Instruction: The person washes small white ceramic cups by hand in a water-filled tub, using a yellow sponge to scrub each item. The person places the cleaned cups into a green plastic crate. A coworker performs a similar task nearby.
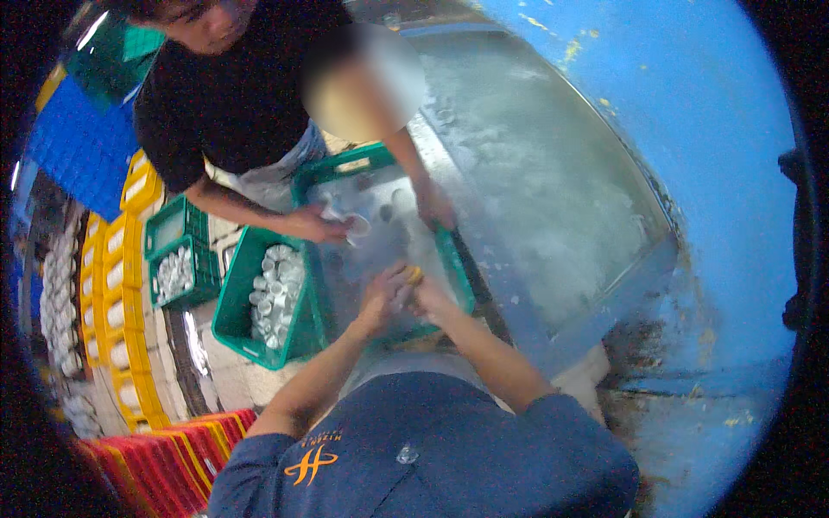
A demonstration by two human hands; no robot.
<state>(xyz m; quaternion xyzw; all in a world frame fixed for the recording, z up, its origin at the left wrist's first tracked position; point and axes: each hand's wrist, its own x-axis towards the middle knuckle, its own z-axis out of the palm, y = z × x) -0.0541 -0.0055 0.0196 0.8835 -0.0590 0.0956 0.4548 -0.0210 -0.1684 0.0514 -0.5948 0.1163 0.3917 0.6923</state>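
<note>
My left hand (387,292) and my right hand (427,299) come together over the near part of a green crate (464,274) filled with cloudy liquid. Both have their fingers curled inward. A small yellow piece (414,274), sponge-like in look, shows at the fingers of my right hand. Whatever my left fingers close around is hidden. Across the crate, a co-worker's hand (324,226) holds a white cup (357,228). The co-worker's other hand (436,210) reaches down by the crate's right side.
Left of the liquid-filled crate, a green crate (226,302) contains many white cups (278,293). Further left stand smaller green crates (207,274) and stacked yellow crates (123,298). A large metal-edged basin (553,173) of cloudy water lies right. Red crates (164,457) sit at lower left.
</note>
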